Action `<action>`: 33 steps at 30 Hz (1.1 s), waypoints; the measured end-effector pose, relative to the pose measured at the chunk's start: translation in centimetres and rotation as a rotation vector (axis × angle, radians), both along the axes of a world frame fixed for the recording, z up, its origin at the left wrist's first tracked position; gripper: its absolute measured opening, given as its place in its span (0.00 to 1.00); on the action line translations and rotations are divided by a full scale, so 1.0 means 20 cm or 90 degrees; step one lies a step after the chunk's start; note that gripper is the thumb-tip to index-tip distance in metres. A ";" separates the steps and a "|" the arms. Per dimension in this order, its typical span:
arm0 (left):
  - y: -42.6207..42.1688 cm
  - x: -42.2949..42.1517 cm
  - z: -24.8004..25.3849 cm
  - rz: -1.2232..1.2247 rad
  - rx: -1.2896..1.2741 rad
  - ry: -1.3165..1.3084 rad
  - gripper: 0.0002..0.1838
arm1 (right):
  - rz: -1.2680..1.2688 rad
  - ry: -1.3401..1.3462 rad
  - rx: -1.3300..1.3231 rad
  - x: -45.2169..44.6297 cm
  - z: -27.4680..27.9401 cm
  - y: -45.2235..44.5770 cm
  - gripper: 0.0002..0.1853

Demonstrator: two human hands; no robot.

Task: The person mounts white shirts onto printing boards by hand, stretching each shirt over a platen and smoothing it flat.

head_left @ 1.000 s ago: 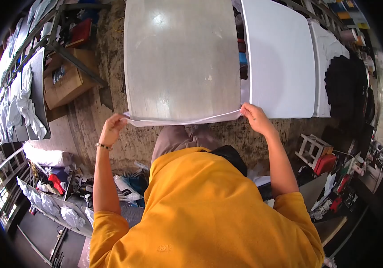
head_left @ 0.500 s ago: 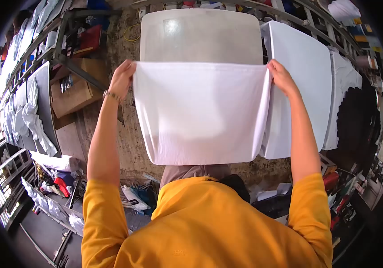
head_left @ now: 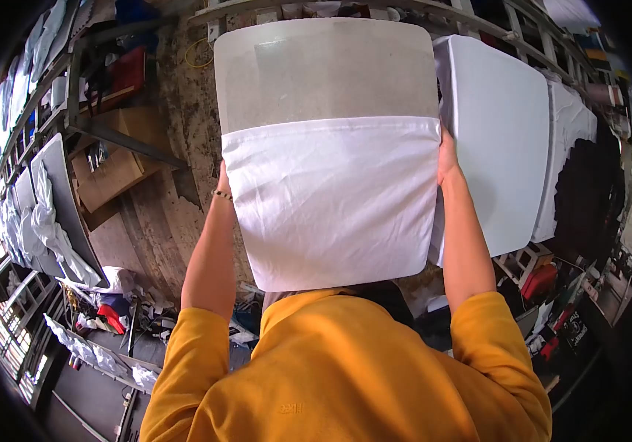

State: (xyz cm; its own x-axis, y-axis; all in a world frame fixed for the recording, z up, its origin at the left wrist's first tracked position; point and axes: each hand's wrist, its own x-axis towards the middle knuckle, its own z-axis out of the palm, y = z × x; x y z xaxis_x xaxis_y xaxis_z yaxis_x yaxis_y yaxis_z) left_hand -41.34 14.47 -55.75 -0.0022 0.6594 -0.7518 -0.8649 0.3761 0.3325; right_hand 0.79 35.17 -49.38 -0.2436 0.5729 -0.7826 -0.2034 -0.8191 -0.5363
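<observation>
Cloth [head_left: 338,206] covers the near part of a board [head_left: 338,77]; left hand [head_left: 224,180] and right hand [head_left: 448,158] touch its sides, each grip too hidden to judge.

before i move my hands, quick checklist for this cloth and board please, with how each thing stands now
1. Left hand at the cloth's left side: ok.
2. Right hand at the cloth's right side: ok.
3. White cloth over the near part of the grey board: ok.
4. Far part of the board covered: not ok, it is bare.
5. Cloth smooth on top: not ok, creases run across it.
6. Fingers' grip at the sides: cannot tell, mostly hidden.
</observation>
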 end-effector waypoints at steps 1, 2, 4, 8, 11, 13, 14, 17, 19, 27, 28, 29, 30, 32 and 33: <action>0.01 0.01 -0.01 0.013 0.003 -0.006 0.32 | -0.011 -0.005 0.014 -0.03 0.02 0.00 0.38; 0.02 0.02 -0.03 0.020 -0.008 0.001 0.32 | -0.029 -0.007 0.004 -0.03 0.01 0.00 0.38; 0.06 0.00 -0.04 0.031 -0.036 0.030 0.32 | -0.066 -0.010 -0.013 -0.01 -0.01 0.00 0.38; 0.15 -0.17 -0.03 0.010 -0.088 0.109 0.31 | -0.135 -0.047 -0.037 0.00 -0.11 0.03 0.37; 0.12 -0.29 0.07 -0.025 0.003 0.114 0.29 | -0.165 -0.135 0.005 -0.01 -0.16 0.13 0.36; 0.11 -0.33 0.16 -0.050 0.096 0.111 0.26 | -0.094 -0.033 0.051 -0.06 -0.01 0.16 0.39; 0.11 -0.34 0.21 -0.079 0.132 0.205 0.24 | -0.009 -0.125 0.189 -0.05 0.00 0.15 0.39; 0.17 -0.31 0.46 -0.185 0.226 0.460 0.14 | 0.225 -0.393 0.569 0.04 0.04 0.09 0.31; 0.19 -0.35 0.46 -0.294 0.207 0.562 0.14 | 0.338 -0.458 0.576 0.04 0.19 0.03 0.33; 0.31 -0.49 0.62 -0.585 0.151 0.661 0.12 | 0.359 -0.499 0.748 0.01 0.34 0.22 0.06; 0.33 -0.52 0.64 -0.645 0.135 0.673 0.11 | 0.352 -0.456 0.718 0.00 0.37 0.26 0.07; 0.35 -0.55 0.65 -0.652 0.157 0.656 0.09 | 0.431 -0.417 0.696 -0.02 0.42 0.28 0.10; 0.38 -0.54 0.67 -0.632 0.179 0.647 0.08 | 0.476 -0.438 0.714 -0.06 0.44 0.26 0.10; 0.43 -0.50 0.70 -0.587 0.222 0.630 0.07 | 0.568 -0.477 0.752 -0.12 0.46 0.21 0.11; 0.43 -0.48 0.72 -0.543 0.280 0.579 0.06 | 0.581 -0.506 0.739 -0.10 0.43 0.20 0.11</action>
